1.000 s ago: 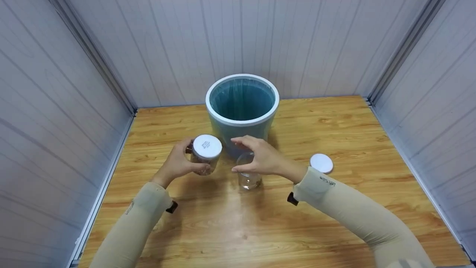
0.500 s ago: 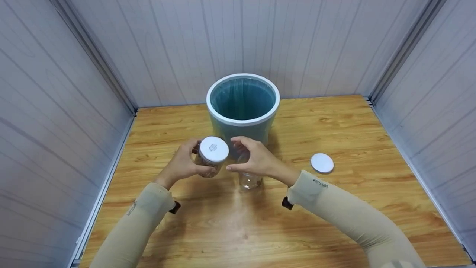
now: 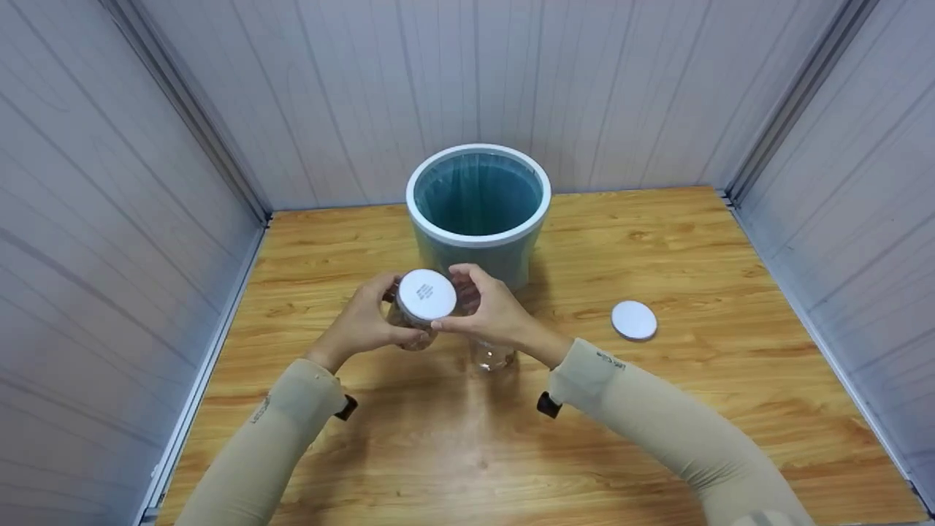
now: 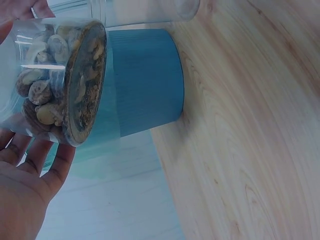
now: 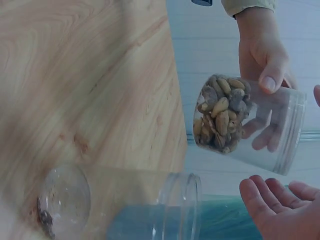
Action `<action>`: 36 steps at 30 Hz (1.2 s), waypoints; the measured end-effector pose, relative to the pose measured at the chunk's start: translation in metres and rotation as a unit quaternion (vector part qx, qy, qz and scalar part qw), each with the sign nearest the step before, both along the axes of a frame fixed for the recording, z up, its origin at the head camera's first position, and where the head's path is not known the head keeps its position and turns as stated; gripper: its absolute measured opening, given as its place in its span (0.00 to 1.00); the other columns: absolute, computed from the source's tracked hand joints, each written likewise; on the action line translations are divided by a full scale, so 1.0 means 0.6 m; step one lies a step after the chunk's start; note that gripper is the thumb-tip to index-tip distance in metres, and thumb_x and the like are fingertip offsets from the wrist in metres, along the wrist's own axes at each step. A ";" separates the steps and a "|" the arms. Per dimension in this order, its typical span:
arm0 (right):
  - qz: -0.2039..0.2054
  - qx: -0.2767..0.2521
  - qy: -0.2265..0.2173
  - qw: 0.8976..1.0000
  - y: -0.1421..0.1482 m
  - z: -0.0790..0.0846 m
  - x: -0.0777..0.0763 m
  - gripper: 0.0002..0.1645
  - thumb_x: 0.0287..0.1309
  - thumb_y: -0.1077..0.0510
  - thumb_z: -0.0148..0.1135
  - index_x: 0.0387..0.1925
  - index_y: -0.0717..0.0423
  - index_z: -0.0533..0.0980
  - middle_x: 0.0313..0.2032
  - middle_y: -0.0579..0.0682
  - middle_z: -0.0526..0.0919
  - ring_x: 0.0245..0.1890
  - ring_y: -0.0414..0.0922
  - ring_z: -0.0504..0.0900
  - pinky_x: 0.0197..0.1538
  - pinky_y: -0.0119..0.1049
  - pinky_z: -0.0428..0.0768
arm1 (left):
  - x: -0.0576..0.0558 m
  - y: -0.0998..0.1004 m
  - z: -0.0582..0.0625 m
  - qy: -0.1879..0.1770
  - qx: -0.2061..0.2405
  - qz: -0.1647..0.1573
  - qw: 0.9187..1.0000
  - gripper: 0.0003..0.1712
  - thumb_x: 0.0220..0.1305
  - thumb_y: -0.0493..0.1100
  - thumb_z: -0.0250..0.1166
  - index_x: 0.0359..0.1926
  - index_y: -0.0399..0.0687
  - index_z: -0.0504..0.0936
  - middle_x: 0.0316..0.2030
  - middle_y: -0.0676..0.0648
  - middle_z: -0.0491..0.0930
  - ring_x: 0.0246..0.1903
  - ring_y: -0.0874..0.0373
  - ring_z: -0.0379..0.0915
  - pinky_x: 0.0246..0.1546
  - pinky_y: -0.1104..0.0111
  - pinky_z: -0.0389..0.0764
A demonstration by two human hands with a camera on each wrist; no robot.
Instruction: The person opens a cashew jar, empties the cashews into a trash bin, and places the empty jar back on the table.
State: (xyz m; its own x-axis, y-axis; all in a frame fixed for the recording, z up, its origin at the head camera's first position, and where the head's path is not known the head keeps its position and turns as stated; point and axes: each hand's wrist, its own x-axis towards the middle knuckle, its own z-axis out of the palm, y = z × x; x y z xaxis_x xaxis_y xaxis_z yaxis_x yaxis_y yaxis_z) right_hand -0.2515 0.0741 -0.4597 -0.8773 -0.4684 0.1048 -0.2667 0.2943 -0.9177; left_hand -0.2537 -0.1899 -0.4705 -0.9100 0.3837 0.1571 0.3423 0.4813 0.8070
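Note:
My left hand (image 3: 358, 321) grips a clear jar (image 4: 45, 80), raised above the table and slightly tilted. Brown and greyish nut-like pieces (image 5: 222, 115) fill its lower part, and a white lid (image 3: 427, 294) with small dark print covers its top. Beside that lid is my right hand (image 3: 493, 310), thumb and fingers spread around its right side. In the right wrist view, a gap shows between these fingers (image 5: 260, 200) and the jar. Below my right hand stands a second clear jar (image 5: 125, 200), lidless, with a small dark bit at its bottom; the hand partly hides it in the head view.
Behind the hands stands a blue-green bin (image 3: 478, 241) with a white rim and a liner inside. A loose white lid (image 3: 634, 320) lies on the wooden table (image 3: 730, 409) at the right. Pale panel walls (image 3: 350, 95) enclose the back and both sides.
The left hand has brought the lidded jar rightward, towards the right hand. My right hand has shifted left, from over the lidless jar to beside the held jar's lid.

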 end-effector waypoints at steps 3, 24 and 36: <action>-0.005 -0.016 -0.015 1.000 -0.005 -0.003 0.001 0.55 0.58 0.52 0.84 0.78 0.63 0.63 0.68 0.60 0.77 0.64 0.56 0.81 0.70 0.58 0.82 | 0.000 0.002 0.000 -0.002 0.001 -0.004 1.000 0.51 0.46 0.48 0.91 0.70 0.46 0.78 0.62 0.47 0.83 0.58 0.49 0.77 0.63 0.51 0.76; -0.034 -0.035 -0.007 0.999 -0.022 -0.022 0.000 0.48 0.56 0.53 0.86 0.72 0.60 0.72 0.66 0.57 0.81 0.60 0.50 0.81 0.67 0.48 0.85 | 0.002 0.008 -0.005 0.007 0.027 -0.017 0.999 0.49 0.46 0.46 0.91 0.70 0.49 0.79 0.62 0.50 0.84 0.60 0.51 0.77 0.65 0.49 0.77; -0.041 -0.026 0.010 0.999 0.003 -0.009 0.001 0.46 0.56 0.51 0.85 0.72 0.59 0.73 0.66 0.57 0.82 0.60 0.51 0.81 0.65 0.46 0.86 | 0.003 0.017 -0.020 0.010 0.065 -0.039 0.997 0.60 0.45 0.42 0.91 0.78 0.50 0.71 0.71 0.49 0.77 0.71 0.49 0.71 0.72 0.46 0.74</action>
State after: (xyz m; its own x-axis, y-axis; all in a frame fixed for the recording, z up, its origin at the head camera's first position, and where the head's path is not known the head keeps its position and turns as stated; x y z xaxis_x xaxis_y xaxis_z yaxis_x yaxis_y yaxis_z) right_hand -0.2509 0.0759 -0.4653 -0.9100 -0.3886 0.1450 -0.2621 0.2679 -0.9271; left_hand -0.2518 -0.1794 -0.4827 -0.8744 0.4283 0.2281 0.3915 0.3449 0.8531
